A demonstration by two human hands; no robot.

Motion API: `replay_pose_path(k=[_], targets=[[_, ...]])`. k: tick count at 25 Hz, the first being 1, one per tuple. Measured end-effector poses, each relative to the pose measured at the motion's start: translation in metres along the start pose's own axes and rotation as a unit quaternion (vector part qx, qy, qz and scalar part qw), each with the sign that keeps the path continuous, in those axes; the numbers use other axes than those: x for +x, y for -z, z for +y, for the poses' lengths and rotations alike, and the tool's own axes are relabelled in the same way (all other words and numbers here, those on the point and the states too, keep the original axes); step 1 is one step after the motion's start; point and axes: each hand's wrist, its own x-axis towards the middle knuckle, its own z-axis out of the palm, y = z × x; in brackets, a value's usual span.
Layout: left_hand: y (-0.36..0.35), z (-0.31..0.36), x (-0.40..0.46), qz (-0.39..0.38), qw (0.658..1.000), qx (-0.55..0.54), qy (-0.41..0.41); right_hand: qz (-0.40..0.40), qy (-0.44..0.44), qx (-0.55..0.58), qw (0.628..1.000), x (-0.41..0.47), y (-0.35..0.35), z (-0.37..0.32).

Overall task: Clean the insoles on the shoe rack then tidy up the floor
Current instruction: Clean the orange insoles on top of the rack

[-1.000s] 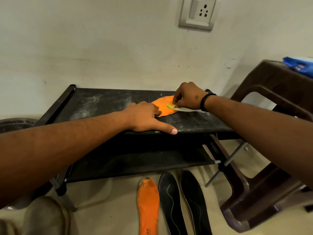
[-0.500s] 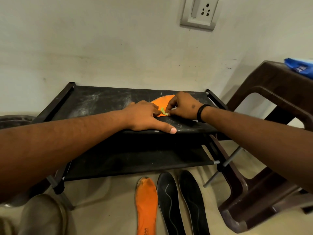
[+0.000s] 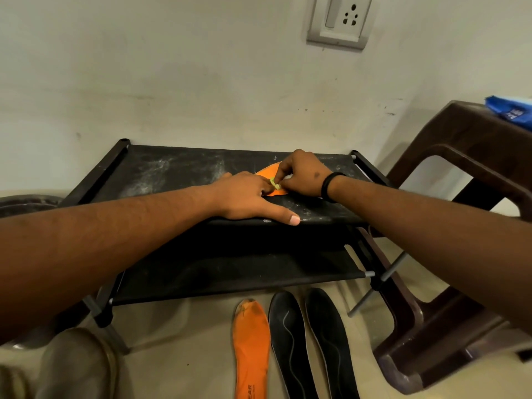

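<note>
A: What is the biggest thing here?
B: A black cloth shoe rack (image 3: 178, 171) with a dusty top shelf, against the wall.
A: And on the floor?
B: A flat orange insole (image 3: 252, 341) and two black insoles (image 3: 308, 338) lie side by side below the rack's front edge.
A: Where are the hands?
B: The left hand (image 3: 247, 198) lies flat, fingers straight, pressing another orange insole (image 3: 267, 171) near the top shelf's right end. The right hand (image 3: 302, 174) pinches a small yellow-green cloth (image 3: 275, 184) on it.
</note>
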Motion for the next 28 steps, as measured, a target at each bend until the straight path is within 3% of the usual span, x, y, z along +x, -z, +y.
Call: replay_pose_path(k=[3,7,9,13,17,23,28], targets=[[-0.001,0.001,0.001,0.008,1.000,-0.004,0.000,-0.001,0.013,-0.023,1.000,0.003,0.002,0.004],[0.000,0.004,-0.002,0.010,1.000,0.002,0.010,0.082,-0.029,-0.205,0.975,0.026,0.001,0.011],[0.002,0.006,-0.005,0.003,1.000,-0.001,0.014,0.118,-0.055,-0.227,0.965,0.035,0.000,0.013],[0.002,0.007,-0.005,0.009,1.000,0.001,0.013,0.133,-0.107,-0.108,0.979,0.043,-0.006,0.014],[0.000,0.003,-0.002,0.021,1.000,-0.013,0.006,0.070,-0.071,0.034,0.994,0.038,-0.009,0.003],[0.001,0.007,-0.007,0.038,0.999,-0.024,0.002,-0.003,-0.035,0.005,0.999,0.022,0.002,0.005],[0.001,0.008,-0.007,0.051,0.998,-0.022,0.019,0.058,-0.141,-0.042,0.987,0.033,0.013,0.025]])
